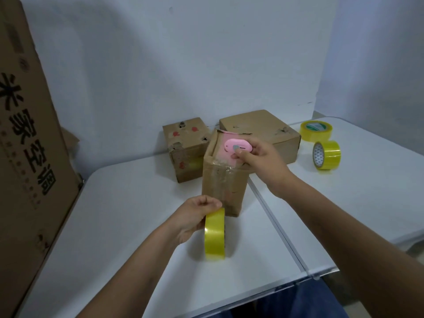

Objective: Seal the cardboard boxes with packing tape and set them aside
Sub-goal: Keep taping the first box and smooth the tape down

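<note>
Left hand (195, 216) gripping tape roll (215, 235), right hand (259, 157) pinching pink cutter (236, 149), seemingly over box (224, 180)

We are looking at a white table (128, 226) against a pale bluish-white wall (206, 53). The roll (214, 235) is showing glossy yellow tape. The cutter (236, 148) is showing pink with a grey round button. The box (223, 187) under it is showing brown cardboard, pink at its top, with shiny clear tape down the front. The small box (185, 148) is showing brown with red marks. The flat box (261, 134) is showing plain brown with dark scuffs. Two spare rolls (321, 143) are showing yellow with white, green-printed cores. The big carton (29, 138) is showing brown with black characters.
</note>
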`<state>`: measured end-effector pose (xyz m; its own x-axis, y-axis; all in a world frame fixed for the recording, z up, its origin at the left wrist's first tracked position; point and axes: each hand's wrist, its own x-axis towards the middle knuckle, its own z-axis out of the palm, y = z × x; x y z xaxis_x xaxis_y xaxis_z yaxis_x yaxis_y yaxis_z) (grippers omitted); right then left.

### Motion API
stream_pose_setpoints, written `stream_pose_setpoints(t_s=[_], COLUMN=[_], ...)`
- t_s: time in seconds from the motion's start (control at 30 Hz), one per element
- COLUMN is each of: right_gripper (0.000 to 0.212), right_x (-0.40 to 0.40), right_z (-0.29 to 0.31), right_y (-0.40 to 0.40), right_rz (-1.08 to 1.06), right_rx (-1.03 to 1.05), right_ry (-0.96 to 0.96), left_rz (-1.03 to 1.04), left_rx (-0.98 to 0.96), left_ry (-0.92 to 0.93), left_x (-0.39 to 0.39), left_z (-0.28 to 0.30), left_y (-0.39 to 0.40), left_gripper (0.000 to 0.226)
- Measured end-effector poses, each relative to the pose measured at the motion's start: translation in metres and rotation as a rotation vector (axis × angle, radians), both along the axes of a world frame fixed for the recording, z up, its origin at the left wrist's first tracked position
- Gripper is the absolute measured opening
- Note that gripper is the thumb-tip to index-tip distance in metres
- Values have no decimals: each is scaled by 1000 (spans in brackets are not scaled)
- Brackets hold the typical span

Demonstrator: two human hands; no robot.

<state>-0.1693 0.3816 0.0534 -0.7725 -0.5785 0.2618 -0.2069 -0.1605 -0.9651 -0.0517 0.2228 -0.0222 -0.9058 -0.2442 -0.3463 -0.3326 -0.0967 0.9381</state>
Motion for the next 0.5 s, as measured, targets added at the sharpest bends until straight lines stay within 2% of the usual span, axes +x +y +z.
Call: stream_pose_setpoints(t_s=[0.17, 0.23, 0.33, 0.5], right_gripper=[24, 21, 18, 16], right_x=[2, 6, 12, 19], right_z=[3, 4, 4, 3], right_y=[4, 4, 2, 5], right_rz=[-63, -37, -5, 100], right_rx=[162, 205, 162, -1], right_ry=[179, 187, 95, -219], left_rz=[1, 2, 1, -11], left_rx=[10, 14, 15, 11], left_ry=[-3, -7, -10, -16], left_x=[-1, -2, -4, -5], left_z=[1, 1, 1, 0], left_y=[0, 0, 0, 0], left_gripper=[6, 7, 10, 11])
